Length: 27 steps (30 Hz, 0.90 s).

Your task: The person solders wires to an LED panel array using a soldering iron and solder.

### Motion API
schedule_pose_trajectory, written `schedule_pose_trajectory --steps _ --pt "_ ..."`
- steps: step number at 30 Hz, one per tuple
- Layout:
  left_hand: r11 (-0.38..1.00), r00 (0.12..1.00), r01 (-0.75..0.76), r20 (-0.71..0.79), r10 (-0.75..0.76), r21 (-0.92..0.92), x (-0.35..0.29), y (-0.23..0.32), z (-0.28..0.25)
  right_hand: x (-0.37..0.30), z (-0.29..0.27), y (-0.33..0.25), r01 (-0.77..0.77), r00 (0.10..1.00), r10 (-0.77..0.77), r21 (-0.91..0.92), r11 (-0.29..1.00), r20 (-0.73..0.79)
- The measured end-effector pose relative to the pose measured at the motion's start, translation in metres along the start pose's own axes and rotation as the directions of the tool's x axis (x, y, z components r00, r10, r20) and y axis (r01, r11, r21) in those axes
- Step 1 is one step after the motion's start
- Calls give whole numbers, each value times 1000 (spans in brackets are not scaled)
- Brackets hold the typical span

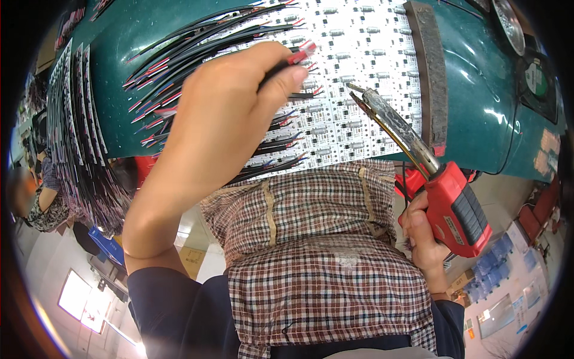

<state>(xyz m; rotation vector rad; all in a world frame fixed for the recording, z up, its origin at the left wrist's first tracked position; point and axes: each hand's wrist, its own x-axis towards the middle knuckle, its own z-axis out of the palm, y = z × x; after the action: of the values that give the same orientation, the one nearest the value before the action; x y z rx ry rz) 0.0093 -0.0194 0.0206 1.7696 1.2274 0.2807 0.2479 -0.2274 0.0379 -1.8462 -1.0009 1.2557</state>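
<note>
one red soldering gun (453, 200), grey barrel (399, 119) blotched dark

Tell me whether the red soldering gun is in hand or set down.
In hand: the right hand grips the soldering gun by its handle, with its metal tip over the white circuit boards.

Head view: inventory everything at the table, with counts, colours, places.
White rectangular circuit-board panel: one, white, on table
Thin black cables: many, black, panel's left half
Long dark bar: one, brown-grey, panel's right edge
Pistol-shaped soldering iron: one, red/black, right hand
Glossy green table: one, green, top
White wired strips: several, white, table's left
Black squarish object: one, black/green, table's right
Checked cloth apron: one, brown/white, person's lap
Left hand: one, bare, over panel, pinching red-tipped cable
Right hand: one, bare, gripping iron
</note>
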Motion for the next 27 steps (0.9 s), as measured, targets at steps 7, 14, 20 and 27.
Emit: schedule_pose_trajectory --steps 7,14,20,27 --pt "986 922 -145 -351 164 80 -10 23 -7 -6 -4 6 -80 996 84 148 986 -20" --pt "991 997 69 -11 -71 -116 -13 3 19 -7 -4 8 -37 999 36 62 997 5" --pt "997 1000 21 -13 -22 -75 -16 0 20 -11 -5 10 -29 1000 29 -14 999 -5" --pt "991 998 -45 -52 39 -124 -19 -5 26 -12 -7 8 -91 996 91 -27 996 18"
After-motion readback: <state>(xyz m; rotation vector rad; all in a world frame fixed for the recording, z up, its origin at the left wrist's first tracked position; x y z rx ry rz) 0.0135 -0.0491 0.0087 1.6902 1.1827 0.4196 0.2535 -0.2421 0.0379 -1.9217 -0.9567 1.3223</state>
